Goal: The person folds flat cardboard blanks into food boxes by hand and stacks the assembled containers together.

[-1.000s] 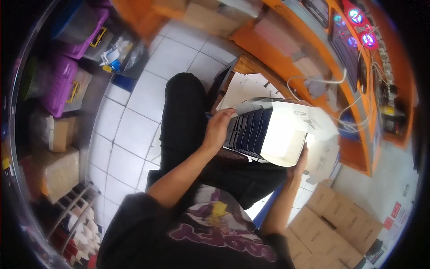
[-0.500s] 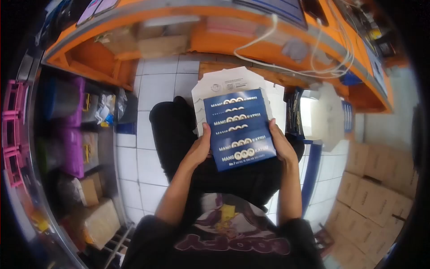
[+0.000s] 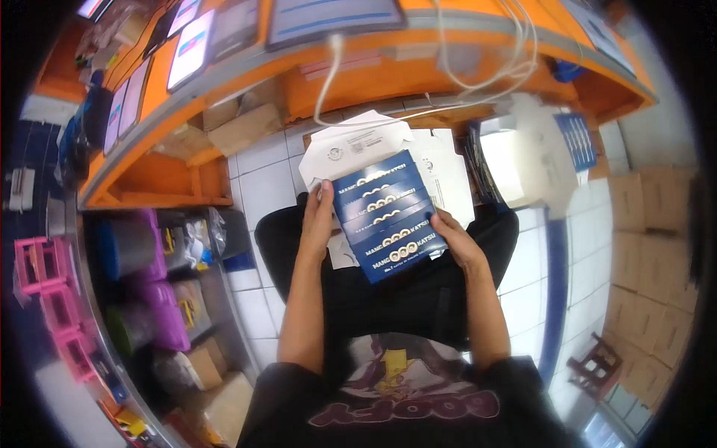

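Note:
A fanned stack of blue printed flat cartons (image 3: pixel 382 233) lies tilted above my lap, lettered "MANG KATSU". My left hand (image 3: pixel 318 216) holds its left edge, with the fingers pointing up along the side. On the lower right edge, my right hand (image 3: pixel 459 240) grips the stack with the thumb on top; its other fingers are partly hidden underneath. Just behind the blue stack are white die-cut cardboard blanks (image 3: pixel 355 146) with small black print. More white blanks (image 3: pixel 449 168) show to the right.
An orange desk (image 3: pixel 388 89) spans the front, with a tablet (image 3: pixel 336 16) and a dangling white cable (image 3: pixel 326 86). Purple bins (image 3: pixel 166 313) sit on the left shelf. Dark packs (image 3: pixel 482 164) and more blue cartons (image 3: pixel 573 142) are at right, near stacked brown boxes (image 3: pixel 646 276).
The view has swung left. The blue stack has tilted counterclockwise. My left hand has moved up its left edge, while my right hand has shifted lower on the right edge.

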`<state>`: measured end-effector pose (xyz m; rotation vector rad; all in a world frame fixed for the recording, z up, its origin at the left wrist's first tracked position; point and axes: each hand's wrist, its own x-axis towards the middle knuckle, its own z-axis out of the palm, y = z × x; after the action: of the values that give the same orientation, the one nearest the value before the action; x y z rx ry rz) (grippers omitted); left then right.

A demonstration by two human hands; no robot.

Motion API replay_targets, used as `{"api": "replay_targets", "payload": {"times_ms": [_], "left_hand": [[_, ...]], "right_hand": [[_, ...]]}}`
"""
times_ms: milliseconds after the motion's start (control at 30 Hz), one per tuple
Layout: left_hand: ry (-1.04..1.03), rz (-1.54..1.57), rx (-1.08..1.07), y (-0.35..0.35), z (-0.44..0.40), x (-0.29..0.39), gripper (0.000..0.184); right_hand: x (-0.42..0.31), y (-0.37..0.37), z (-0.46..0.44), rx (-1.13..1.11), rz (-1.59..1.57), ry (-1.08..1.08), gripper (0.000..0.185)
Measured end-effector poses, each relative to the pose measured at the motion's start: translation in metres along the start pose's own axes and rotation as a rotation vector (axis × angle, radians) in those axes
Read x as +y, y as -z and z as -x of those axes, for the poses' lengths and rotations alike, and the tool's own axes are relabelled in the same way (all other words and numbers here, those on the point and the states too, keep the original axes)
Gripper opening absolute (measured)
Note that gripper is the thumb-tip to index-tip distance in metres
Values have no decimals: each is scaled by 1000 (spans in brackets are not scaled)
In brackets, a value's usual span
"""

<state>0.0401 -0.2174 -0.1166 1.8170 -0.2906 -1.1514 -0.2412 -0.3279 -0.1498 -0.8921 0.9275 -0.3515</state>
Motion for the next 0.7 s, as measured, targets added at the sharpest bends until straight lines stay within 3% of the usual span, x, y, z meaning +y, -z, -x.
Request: {"api": "replay_targets", "payload": {"times_ms": [33,67,167,233,300,367,400,467,500,567,633,700], "left_hand": [[153,162,-148,-2,2,9,102],[126,174,-130,-11,11,16,99],[-60,500,-156,-2,9,-18,100],[37,657,-241,14,41,-19,102],[103,717,-268,34,54,-23,101],[55,542,-29,46,65,-17,96],[-23,282,214,54,63,-14,85],[-312,15,273,64,67,4,66],[-306,9,278,52,78,31,66],[-342,-141,-220,18,104,96,53],[-320,-180,-339,-2,102,110,41],[-288,-165,-372,-17,109,117,36]], "right_hand": [[-3,-6,6,8,115,9,85],[-6,-11,9,16,228,22,88],[-15,-28,34,-37,175,111,101],[-21,-39,64,-40,199,165,105],[-26,-47,95,53,483,312,109],[-40,-56,122,73,584,297,109],[-43,-59,131,90,707,284,109],[-42,-63,141,93,687,283,108],[-46,-65,144,119,765,337,108],[-52,-69,153,119,848,406,107],[-61,-68,158,136,1076,588,104],[-68,-64,165,131,1157,619,104]]}}
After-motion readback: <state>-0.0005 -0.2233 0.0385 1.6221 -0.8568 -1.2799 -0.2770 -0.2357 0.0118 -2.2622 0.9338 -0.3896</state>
